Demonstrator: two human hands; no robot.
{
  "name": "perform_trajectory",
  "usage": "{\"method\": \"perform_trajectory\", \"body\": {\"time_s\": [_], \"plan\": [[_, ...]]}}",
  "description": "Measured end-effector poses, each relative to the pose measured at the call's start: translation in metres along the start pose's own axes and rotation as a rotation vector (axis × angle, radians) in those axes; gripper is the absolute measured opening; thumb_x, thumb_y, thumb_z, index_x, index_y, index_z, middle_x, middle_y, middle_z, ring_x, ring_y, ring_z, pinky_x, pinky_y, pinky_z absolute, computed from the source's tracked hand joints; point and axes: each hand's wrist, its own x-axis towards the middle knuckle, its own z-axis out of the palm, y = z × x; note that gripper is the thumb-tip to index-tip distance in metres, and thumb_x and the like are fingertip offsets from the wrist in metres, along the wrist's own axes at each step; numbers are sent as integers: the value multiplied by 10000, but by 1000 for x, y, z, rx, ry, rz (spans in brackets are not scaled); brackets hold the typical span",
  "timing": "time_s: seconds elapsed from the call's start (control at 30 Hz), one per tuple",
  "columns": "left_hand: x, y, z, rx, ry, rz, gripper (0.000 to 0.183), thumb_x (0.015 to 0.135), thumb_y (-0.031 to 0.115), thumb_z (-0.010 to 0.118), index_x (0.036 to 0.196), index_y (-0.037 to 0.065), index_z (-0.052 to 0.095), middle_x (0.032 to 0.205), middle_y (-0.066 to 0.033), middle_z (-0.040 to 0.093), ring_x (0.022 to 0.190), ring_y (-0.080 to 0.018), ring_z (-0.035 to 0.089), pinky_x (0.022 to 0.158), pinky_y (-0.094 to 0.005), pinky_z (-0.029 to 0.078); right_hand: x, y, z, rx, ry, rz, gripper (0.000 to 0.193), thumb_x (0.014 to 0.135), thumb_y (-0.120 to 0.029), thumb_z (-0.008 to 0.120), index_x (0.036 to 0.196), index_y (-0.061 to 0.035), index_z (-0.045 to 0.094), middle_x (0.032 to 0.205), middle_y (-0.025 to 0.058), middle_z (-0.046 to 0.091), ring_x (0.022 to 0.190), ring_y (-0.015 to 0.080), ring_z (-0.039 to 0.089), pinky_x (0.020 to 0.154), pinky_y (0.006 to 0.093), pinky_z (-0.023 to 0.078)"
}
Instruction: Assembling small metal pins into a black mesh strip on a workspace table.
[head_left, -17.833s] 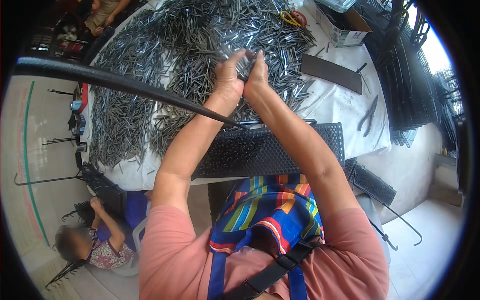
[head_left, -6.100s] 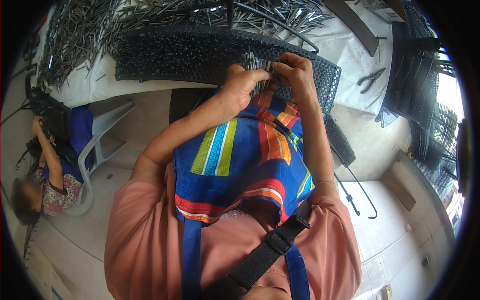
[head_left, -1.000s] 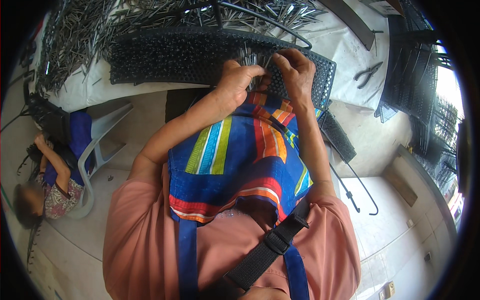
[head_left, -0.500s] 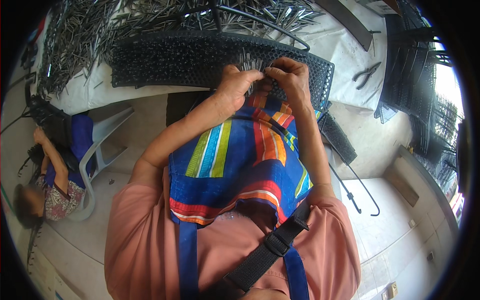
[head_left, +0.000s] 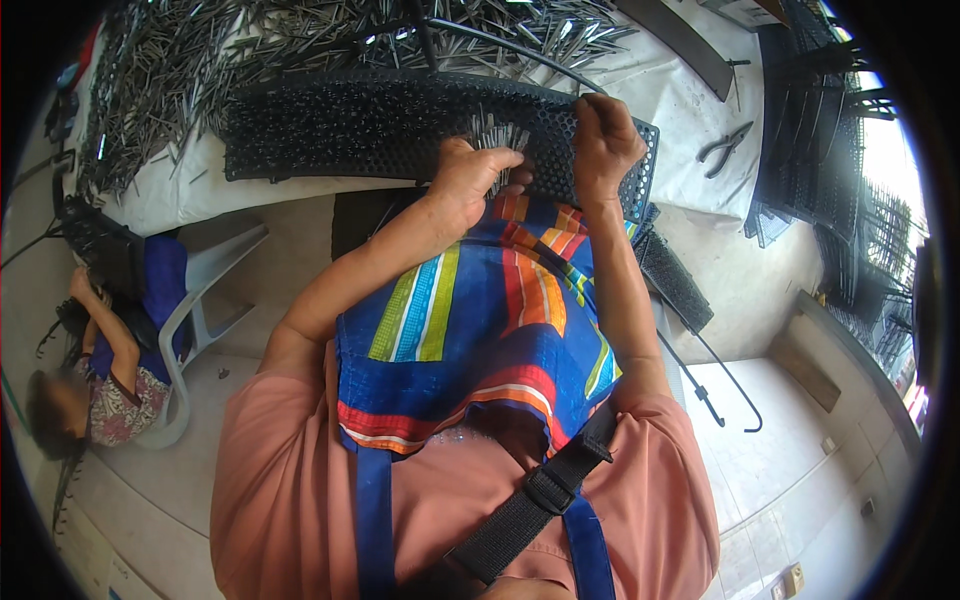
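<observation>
A long black perforated panel [head_left: 560, 122] lies along the near edge of the white-covered table. Its left part bristles with small dark pieces; round holes show bare toward the right. My left hand [head_left: 468, 180] is closed around a bunch of thin metal strips [head_left: 490, 130], their ends fanning upward in front of the panel. Over the panel's right part, my right hand [head_left: 608, 150] is raised, its fingers bent together in a pinch. Whatever lies between those fingertips is hidden or too small to make out.
A large heap of loose metal strips [head_left: 160, 75] covers the table's far left. Behind the panel arches a black rod [head_left: 515, 45]. Pliers [head_left: 725, 150] and a dark flat bar [head_left: 685, 45] lie at right. Black racks stand far right; another person [head_left: 115, 370] sits at left.
My right hand has moved away from the bunch, up and to the right over the panel. My left hand has stayed nearly in place with the strips.
</observation>
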Motion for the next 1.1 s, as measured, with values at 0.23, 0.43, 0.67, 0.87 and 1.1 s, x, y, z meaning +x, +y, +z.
{"method": "perform_trajectory", "body": {"time_s": [0.23,0.43,0.67,0.87,1.1], "plan": [[-1,3,-3,-86,1,-38,66,757,-34,632,818,-26,656,753,-127,678,631,-229,668,533,-308,526,-3,-3,7,-528,-156,-426,138,771,-114,690,905,-89,673,773,99,604,646,297,616,566,365,482],[1,2,-6,-113,-17,-38,88,761,-30,632,846,-31,654,757,-130,677,644,-228,668,546,-313,527,-17,-10,3,-405,-175,-328,300,772,-69,675,1066,-101,627,835,105,619,664,282,623,593,353,494],[-3,5,-12,-156,-14,-67,77,767,-19,631,838,-41,651,777,-135,676,663,-226,664,562,-316,527,-9,-2,6,-330,-120,-266,159,760,-46,676,914,-68,649,782,127,629,657,286,622,611,327,490],[-2,5,-13,-139,-18,-57,78,768,-18,629,837,-46,651,768,-137,673,666,-231,662,569,-324,529,6,-10,11,-555,-218,-369,72,757,-107,681,817,-72,659,785,125,634,685,331,616,596,348,481],[-1,2,-15,-184,-67,-24,98,747,-46,625,840,-54,658,763,-136,672,675,-237,670,561,-327,536,-14,-29,2,-422,-257,-187,140,768,-139,694,847,-26,669,745,113,647,639,250,637,585,324,487]]}}
